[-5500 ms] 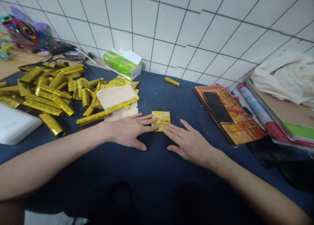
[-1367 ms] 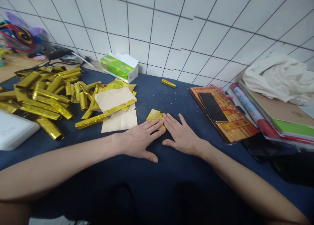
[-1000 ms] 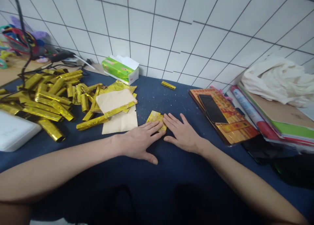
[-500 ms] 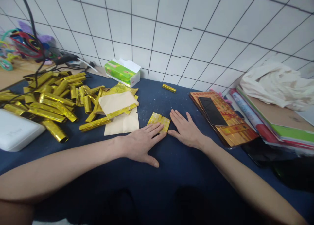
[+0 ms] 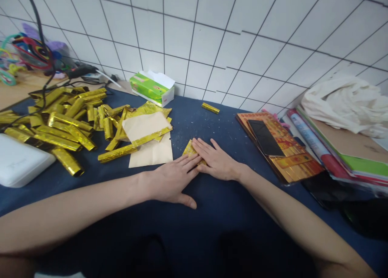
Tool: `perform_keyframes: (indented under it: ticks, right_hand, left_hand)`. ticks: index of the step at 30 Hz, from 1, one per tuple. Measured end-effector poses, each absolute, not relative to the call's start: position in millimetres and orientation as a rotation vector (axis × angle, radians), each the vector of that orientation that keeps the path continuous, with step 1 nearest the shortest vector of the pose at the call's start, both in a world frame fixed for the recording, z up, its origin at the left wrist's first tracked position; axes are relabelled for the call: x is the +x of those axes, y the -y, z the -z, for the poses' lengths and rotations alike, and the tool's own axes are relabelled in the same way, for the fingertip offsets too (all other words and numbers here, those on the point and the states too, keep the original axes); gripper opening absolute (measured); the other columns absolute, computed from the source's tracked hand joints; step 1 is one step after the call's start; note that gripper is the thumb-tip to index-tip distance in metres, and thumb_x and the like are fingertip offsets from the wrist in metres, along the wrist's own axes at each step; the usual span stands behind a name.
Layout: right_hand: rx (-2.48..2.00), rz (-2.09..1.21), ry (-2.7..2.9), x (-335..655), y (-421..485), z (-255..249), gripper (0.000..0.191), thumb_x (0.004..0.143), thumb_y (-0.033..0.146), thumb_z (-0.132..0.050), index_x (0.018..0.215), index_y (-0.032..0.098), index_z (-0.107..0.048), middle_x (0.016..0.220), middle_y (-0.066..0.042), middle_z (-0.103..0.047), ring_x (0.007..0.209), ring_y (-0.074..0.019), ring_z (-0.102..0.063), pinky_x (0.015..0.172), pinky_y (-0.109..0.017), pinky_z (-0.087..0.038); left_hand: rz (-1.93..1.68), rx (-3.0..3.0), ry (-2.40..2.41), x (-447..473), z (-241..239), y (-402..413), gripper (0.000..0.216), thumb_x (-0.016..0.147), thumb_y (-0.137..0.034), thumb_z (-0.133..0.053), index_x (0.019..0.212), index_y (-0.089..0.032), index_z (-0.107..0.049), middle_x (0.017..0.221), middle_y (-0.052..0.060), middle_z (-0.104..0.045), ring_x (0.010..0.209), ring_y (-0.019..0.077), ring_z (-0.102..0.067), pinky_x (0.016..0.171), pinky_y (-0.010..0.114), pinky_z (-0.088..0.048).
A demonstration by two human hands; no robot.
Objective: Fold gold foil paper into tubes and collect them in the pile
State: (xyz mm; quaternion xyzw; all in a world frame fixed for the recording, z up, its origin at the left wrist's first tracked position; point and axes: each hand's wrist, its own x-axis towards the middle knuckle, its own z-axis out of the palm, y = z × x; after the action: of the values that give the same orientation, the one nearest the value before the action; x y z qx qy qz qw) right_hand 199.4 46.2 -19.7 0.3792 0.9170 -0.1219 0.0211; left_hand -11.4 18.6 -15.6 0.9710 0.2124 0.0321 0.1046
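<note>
A small folded piece of gold foil paper (image 5: pixel 188 148) lies on the dark blue tabletop (image 5: pixel 242 229), mostly covered by my hands. My left hand (image 5: pixel 174 179) rests flat on its near left part, thumb spread toward me. Over its right part lies my right hand (image 5: pixel 216 161), fingers stretched out and its fingertips close to those of the left. Left of them are cream paper sheets (image 5: pixel 150 152) with a gold strip (image 5: pixel 151 136) across them. Many rolled gold paper tubes (image 5: pixel 68 134) are heaped farther left.
A green tissue pack (image 5: pixel 151 88) stands by the tiled wall, with a single gold roll (image 5: pixel 210 108) to its right. A phone (image 5: pixel 266 137) lies on an orange-gold packet (image 5: pixel 291 161) at right, beside folders and white cloth (image 5: pixel 348 104). A white box-like object (image 5: pixel 24 161) sits at left.
My right hand has moved left, from beside the gold paper onto its right part. The left hand stays almost in place on the paper.
</note>
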Motion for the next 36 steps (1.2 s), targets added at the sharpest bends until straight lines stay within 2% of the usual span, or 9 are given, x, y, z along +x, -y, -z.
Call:
perform_keyframes:
  ticks: [5, 8, 13, 16, 19, 23, 30, 36]
  right_hand:
    - [1.17, 0.26, -2.845, 196.7, -43.3, 20.9, 0.078, 0.083, 0.065, -0.019, 0.142, 0.017, 0.0, 0.149, -0.011, -0.007, 0.136, -0.0265, -0.007, 0.105, -0.056, -0.008]
    - [1.178, 0.226, -2.849, 195.3, -42.5, 21.5, 0.079, 0.083, 0.065, -0.019, 0.142, 0.016, -0.003, 0.148, -0.012, -0.01, 0.136, -0.0269, -0.01, 0.105, -0.056, -0.01]
    - [1.182, 0.204, -2.851, 195.5, -42.4, 21.5, 0.079, 0.083, 0.065, -0.017, 0.142, 0.015, -0.005, 0.148, -0.012, -0.009, 0.136, -0.0263, -0.01, 0.105, -0.057, -0.011]
    - [1.181, 0.19, -2.851, 195.6, -41.7, 21.1, 0.086, 0.079, 0.07, -0.019, 0.142, 0.012, -0.006, 0.148, -0.014, -0.009, 0.136, -0.0272, -0.009, 0.105, -0.057, -0.011]
    - [1.198, 0.191, -2.836, 194.9, -40.8, 20.3, 0.093, 0.075, 0.074, -0.021, 0.141, 0.011, -0.007, 0.148, -0.016, -0.008, 0.136, -0.0285, -0.009, 0.104, -0.058, -0.011]
    - [1.209, 0.19, -2.824, 193.3, -40.2, 19.0, 0.093, 0.075, 0.074, -0.021, 0.142, 0.011, -0.008, 0.148, -0.016, -0.009, 0.136, -0.0291, -0.01, 0.104, -0.058, -0.01]
    - [1.225, 0.135, -2.834, 191.7, -38.7, 21.3, 0.09, 0.077, 0.072, -0.021, 0.141, 0.01, -0.009, 0.147, -0.017, -0.011, 0.135, -0.0303, -0.011, 0.104, -0.059, -0.011]
    - [1.235, 0.246, -2.854, 195.3, -40.4, 22.3, 0.09, 0.076, 0.072, -0.024, 0.142, 0.012, -0.008, 0.148, -0.017, -0.01, 0.135, -0.0305, -0.01, 0.104, -0.058, -0.008]
  left_hand:
    - [-0.112, 2.947, -0.729, -14.3, 9.1, -13.3, 0.086, 0.067, -0.071, -0.046, 0.123, -0.006, -0.044, 0.13, 0.02, -0.043, 0.124, 0.0314, -0.036, 0.1, 0.037, -0.031]
    - [-0.122, 2.976, -0.713, -12.7, 5.8, -12.6, 0.083, 0.066, -0.071, -0.047, 0.117, -0.006, -0.049, 0.123, 0.019, -0.048, 0.119, 0.0312, -0.041, 0.099, 0.037, -0.032]
    - [-0.126, 2.933, -0.704, -13.7, 6.5, -14.0, 0.086, 0.066, -0.072, -0.047, 0.122, -0.007, -0.044, 0.125, 0.019, -0.045, 0.12, 0.0315, -0.04, 0.096, 0.037, -0.035]
    - [-0.11, 2.849, -0.695, -16.7, 2.8, -17.4, 0.089, 0.066, -0.07, -0.049, 0.129, -0.009, -0.036, 0.129, 0.018, -0.043, 0.118, 0.0296, -0.042, 0.095, 0.036, -0.036]
    - [-0.057, 2.742, -0.714, -19.7, -4.6, -22.2, 0.083, 0.074, -0.063, -0.047, 0.133, -0.008, -0.028, 0.132, 0.018, -0.04, 0.119, 0.0272, -0.042, 0.093, 0.034, -0.038]
    - [-0.037, 2.705, -0.71, -20.7, -7.1, -25.7, 0.073, 0.08, -0.055, -0.045, 0.134, -0.009, -0.029, 0.134, 0.016, -0.039, 0.121, 0.0261, -0.04, 0.094, 0.034, -0.037]
    - [-0.07, 2.849, -0.617, -16.4, 7.5, -24.2, 0.089, 0.071, -0.069, -0.044, 0.134, -0.008, -0.033, 0.139, 0.017, -0.035, 0.129, 0.0289, -0.028, 0.105, 0.037, -0.023]
    - [-0.045, 2.874, -0.637, -15.9, 9.1, -23.2, 0.094, 0.069, -0.072, -0.041, 0.134, -0.004, -0.032, 0.139, 0.019, -0.034, 0.129, 0.0288, -0.029, 0.105, 0.035, -0.023]
